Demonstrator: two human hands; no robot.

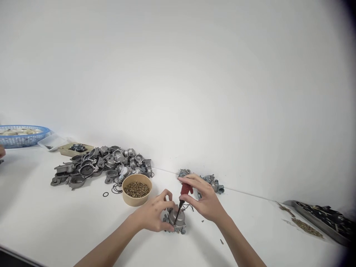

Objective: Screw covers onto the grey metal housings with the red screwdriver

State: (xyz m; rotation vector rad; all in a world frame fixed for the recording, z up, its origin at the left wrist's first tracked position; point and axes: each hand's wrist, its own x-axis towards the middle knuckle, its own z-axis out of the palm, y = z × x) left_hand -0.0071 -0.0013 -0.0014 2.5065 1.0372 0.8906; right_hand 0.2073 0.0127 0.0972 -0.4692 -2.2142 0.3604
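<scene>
A grey metal carburetor (178,218) sits on the white table in front of me. My left hand (155,211) grips its left side, with thumb low and fingers over the top. In my right hand (204,196) is a screwdriver (185,190) with a red handle, held tilted. Its dark shaft runs down to the near edge of the carburetor's rounded bowl, and the tip is close to my left thumb. Whether a screw is under the tip is too small to tell. Left of my hands stands a round paper bowl (137,190) of brass-coloured screws.
A heap of grey metal bowls (111,165) lies at the left, beside a beige tray (65,150) and a blue basket (25,141). More carburetor bodies (213,182) are behind my right hand. A dark tray (322,218) stands far right. Part of another person's hand (2,151) shows far left.
</scene>
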